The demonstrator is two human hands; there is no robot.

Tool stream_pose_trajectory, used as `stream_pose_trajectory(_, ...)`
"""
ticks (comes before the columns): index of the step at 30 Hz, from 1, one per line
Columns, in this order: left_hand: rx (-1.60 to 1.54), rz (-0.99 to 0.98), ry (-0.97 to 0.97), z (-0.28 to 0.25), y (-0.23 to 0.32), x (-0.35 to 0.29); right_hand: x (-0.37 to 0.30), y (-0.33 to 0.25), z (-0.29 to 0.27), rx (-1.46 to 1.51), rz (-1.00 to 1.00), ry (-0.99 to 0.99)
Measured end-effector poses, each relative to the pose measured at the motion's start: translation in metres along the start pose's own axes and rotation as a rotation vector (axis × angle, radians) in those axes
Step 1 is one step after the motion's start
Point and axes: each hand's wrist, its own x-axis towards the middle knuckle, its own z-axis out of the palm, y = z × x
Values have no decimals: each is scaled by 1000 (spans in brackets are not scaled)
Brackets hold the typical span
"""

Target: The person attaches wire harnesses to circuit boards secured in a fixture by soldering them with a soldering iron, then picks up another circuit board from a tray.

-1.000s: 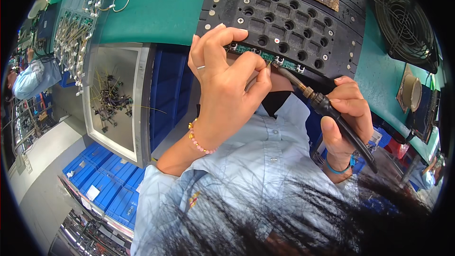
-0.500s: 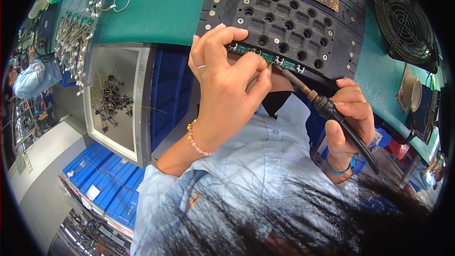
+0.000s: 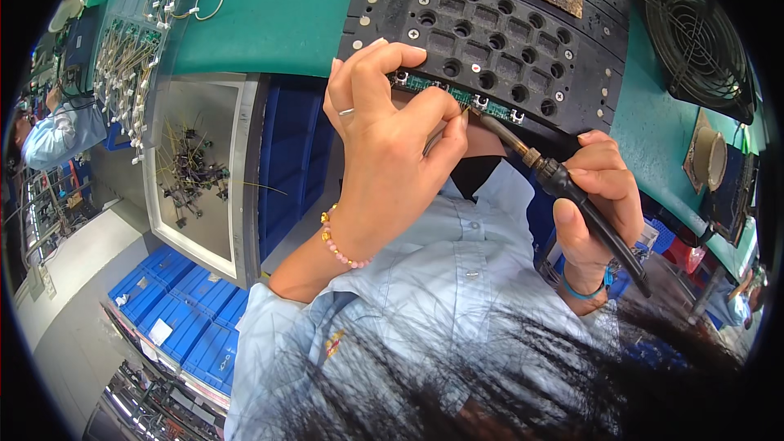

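A narrow green circuit board [image 3: 496, 109] with small pale-and-dark parts along it lies at the near edge of a black fixture block [image 3: 510, 57]. My left hand [image 3: 392, 131] bends over its left half, the thumb and forefinger pinched together. Something very thin may be between those fingertips, but it is too small to name. A soldering iron [image 3: 563, 184] with a black handle is gripped in my right hand [image 3: 604, 196]. Its tip reaches the board just right of the pinched left fingers. Whether the tip touches the board is hard to make out.
At the left stands a pale-framed tray [image 3: 237, 188] holding small dark parts with thin yellow leads [image 3: 192, 167]. Cables with white connectors [image 3: 126, 73] hang beyond it. A black fan [image 3: 694, 41] stands far right on the green mat [image 3: 269, 16]. Blue bins [image 3: 184, 318] sit lower left.
The soldering iron and my right hand have shifted very slightly left. My left hand keeps its pinch at the board.
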Motion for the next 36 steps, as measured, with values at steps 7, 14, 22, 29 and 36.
stream_pose_trajectory(7,-7,6,7,0,-2,-1,-1,-3,0,97,30,61)
stream_pose_trajectory(14,-63,74,-1,3,-5,-2,-2,-2,-2,158,13,166)
stream_pose_trajectory(22,-41,-12,1,1,1,-1,-3,-2,-3,106,18,65)
stream_pose_trajectory(29,-30,26,-48,0,4,0,-3,0,-2,92,-9,118)
stream_pose_trajectory(36,-21,-36,-25,0,4,-1,-2,-2,0,-7,8,12)
